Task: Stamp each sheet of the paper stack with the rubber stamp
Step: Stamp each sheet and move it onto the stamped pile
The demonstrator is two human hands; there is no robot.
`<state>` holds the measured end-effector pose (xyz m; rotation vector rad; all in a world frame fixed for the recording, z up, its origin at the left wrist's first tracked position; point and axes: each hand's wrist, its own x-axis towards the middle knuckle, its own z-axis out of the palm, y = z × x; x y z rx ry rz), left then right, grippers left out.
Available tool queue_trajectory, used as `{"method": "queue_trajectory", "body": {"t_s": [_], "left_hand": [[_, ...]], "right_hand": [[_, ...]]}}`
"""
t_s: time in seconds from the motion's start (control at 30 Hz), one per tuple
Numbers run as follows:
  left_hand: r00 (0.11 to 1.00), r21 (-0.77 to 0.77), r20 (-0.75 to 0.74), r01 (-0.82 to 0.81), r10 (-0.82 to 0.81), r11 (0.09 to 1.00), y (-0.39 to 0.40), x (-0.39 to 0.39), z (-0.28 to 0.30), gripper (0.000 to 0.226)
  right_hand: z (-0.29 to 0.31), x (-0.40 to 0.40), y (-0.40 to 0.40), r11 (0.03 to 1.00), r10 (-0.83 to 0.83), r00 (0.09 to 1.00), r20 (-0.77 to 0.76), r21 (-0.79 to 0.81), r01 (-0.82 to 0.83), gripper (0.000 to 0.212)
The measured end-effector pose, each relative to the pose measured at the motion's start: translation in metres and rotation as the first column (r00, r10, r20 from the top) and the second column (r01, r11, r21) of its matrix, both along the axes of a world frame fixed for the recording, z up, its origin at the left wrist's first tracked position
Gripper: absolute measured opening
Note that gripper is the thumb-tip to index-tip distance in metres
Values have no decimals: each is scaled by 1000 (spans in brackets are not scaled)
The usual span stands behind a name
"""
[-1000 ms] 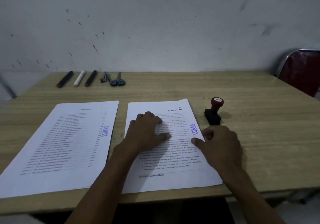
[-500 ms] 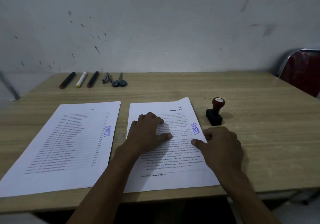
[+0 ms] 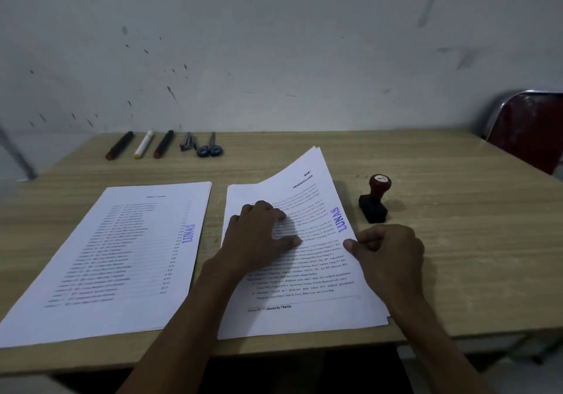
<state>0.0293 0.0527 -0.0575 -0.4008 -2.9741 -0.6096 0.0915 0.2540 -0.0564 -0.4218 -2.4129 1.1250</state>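
Two paper stacks lie on the wooden table. The left stack lies flat, its top sheet marked with a purple LUNAS stamp. The right stack's top sheet also bears a purple LUNAS mark, and its far right corner is lifted off the stack. My left hand rests on the middle of that sheet with fingers spread. My right hand pinches the sheet's right edge between thumb and curled fingers. The rubber stamp, red knob on a black base, stands on the table just beyond my right hand, untouched.
Three markers, a small dark tool and blue-handled scissors lie in a row at the table's far edge by the wall. A red chair stands at the right. The table's front edge runs just below the stacks.
The top sheet's far right corner has risen off the right stack as my right hand closed on its edge. The left hand and the stamp have stayed in place.
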Motion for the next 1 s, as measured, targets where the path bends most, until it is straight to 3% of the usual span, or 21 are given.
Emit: {"method": "queue_trajectory", "body": {"t_s": [0.23, 0.37, 0.5, 0.63, 0.73, 0.8, 0.87, 0.93, 1.0], "left_hand": [[999, 35, 40, 13, -15, 999, -2, 0, 7, 66], [999, 55, 31, 17, -19, 998, -3, 3, 8, 65], [999, 88, 35, 19, -23, 996, -4, 4, 8, 68], [1000, 202, 19, 15, -19, 979, -8, 6, 7, 76], [987, 328, -112, -70, 112, 942, -11, 8, 10, 85], [954, 440, -124, -193, 273, 877, -13, 9, 15, 91], [924, 582, 49, -335, 379, 741, -17, 9, 24, 95], [906, 732, 280, -416, 318, 540, -22, 7, 31, 81], [907, 857, 394, -421, 148, 298, -28, 7, 38, 41]], "right_hand": [[-1, 4, 0, 987, -9, 998, -61, 157, 19, 9], [2, 7, -1, 986, -61, 989, -138, 144, 81, 14], [3, 8, -2, 982, -81, 990, -116, 164, 99, 8], [1, 7, 3, 996, -20, 993, -120, 82, 30, 7], [5, 6, 8, 999, 26, 985, -169, -19, -30, 8], [9, 6, 10, 991, 47, 978, -203, -115, -71, 11], [13, 5, 10, 959, 57, 973, -223, -257, -115, 17], [18, 5, 9, 898, 66, 962, -264, -404, -172, 20], [23, 6, 5, 832, 76, 950, -302, -505, -228, 18]]}}
